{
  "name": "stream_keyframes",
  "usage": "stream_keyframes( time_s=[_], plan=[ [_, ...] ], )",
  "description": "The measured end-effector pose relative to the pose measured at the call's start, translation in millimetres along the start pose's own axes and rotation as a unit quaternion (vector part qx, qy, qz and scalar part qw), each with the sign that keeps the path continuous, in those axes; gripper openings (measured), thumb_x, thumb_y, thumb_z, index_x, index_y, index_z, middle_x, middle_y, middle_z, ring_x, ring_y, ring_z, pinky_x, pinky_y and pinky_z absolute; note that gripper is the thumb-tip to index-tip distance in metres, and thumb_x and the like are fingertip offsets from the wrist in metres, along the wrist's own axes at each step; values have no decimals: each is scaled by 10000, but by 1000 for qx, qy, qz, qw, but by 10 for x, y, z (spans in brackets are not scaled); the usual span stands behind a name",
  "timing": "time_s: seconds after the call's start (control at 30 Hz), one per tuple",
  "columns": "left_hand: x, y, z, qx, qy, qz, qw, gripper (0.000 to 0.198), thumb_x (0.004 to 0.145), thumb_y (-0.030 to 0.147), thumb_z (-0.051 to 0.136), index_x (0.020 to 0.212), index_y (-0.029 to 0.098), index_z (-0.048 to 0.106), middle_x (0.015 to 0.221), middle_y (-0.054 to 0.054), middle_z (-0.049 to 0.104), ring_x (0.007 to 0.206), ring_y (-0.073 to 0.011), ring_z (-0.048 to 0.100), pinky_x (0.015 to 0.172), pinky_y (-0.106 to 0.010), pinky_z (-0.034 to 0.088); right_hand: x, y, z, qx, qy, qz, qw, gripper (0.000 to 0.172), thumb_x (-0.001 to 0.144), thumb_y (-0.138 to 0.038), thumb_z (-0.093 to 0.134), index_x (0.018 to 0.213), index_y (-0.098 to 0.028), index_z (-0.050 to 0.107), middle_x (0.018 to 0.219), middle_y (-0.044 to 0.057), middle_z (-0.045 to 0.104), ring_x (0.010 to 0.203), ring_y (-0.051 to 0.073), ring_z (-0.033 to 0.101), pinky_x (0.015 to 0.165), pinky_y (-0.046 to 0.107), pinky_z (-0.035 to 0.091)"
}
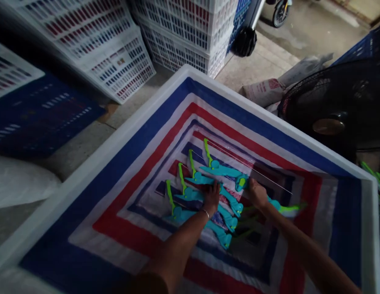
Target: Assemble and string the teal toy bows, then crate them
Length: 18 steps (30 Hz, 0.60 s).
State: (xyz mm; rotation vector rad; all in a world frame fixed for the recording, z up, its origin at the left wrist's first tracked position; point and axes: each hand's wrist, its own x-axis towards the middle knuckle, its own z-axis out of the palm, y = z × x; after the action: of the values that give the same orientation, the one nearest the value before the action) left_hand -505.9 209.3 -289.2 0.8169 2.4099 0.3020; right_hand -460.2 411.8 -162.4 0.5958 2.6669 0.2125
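Several turquoise toy bows with lime-green limbs lie side by side in a large shallow white-rimmed bin lined with striped cloth (312, 196). My right hand (258, 194) closes round the farthest toy bow (225, 169), just right of its middle. A thin white string runs along that bow, and its right green tip is blurred. My left hand (212, 198), a bracelet at its wrist, has its fingers curled over the second toy bow (204, 179). Nearer to me lie another toy bow (190, 195) and the closest one (219, 233), partly behind my left forearm.
White slatted crates (177, 41) stand stacked beyond the bin, with a blue crate (39, 118) at the left. A white sack (21, 181) bulges beside the left rim (95, 151). To the right are a large dark fan (325, 102) and a printed sack (263, 92).
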Motion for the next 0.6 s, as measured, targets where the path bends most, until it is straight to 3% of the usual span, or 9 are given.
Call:
stream_keyframes(
  time_s=[0.17,0.3,0.47,0.6],
  plan=[
    [49,-88,166,43,-1,17,999,721,981,74,418,1666,255,285,1751,-134,185,1428,-372,510,1003,-512,595,701,-412,698,9,-7,19,1000,304,1026,-366,667,1227,-139,645,1188,89,662,1060,227,664,946,435,579],
    [50,-140,197,61,-21,28,998,782,950,45,419,1679,234,212,1761,-135,118,1471,-381,467,1042,-493,573,812,-569,1056,25,-18,17,999,381,1024,-398,656,1307,-148,608,1285,112,618,1162,264,619,1007,474,535],
    [35,-114,120,73,-54,25,996,792,941,37,449,1679,221,229,1768,-122,85,1490,-361,448,1076,-451,546,747,-717,1092,35,-35,7,999,429,1023,-434,639,1349,-160,582,1326,117,590,1204,282,585,1026,486,506],
    [21,-118,9,85,-74,40,993,942,850,120,713,1672,181,255,1758,-175,109,1466,-373,469,1072,-422,547,736,-824,989,24,-37,16,999,481,1010,-481,648,1345,-142,585,1309,133,596,1190,288,591,1035,494,495]
  ],
)
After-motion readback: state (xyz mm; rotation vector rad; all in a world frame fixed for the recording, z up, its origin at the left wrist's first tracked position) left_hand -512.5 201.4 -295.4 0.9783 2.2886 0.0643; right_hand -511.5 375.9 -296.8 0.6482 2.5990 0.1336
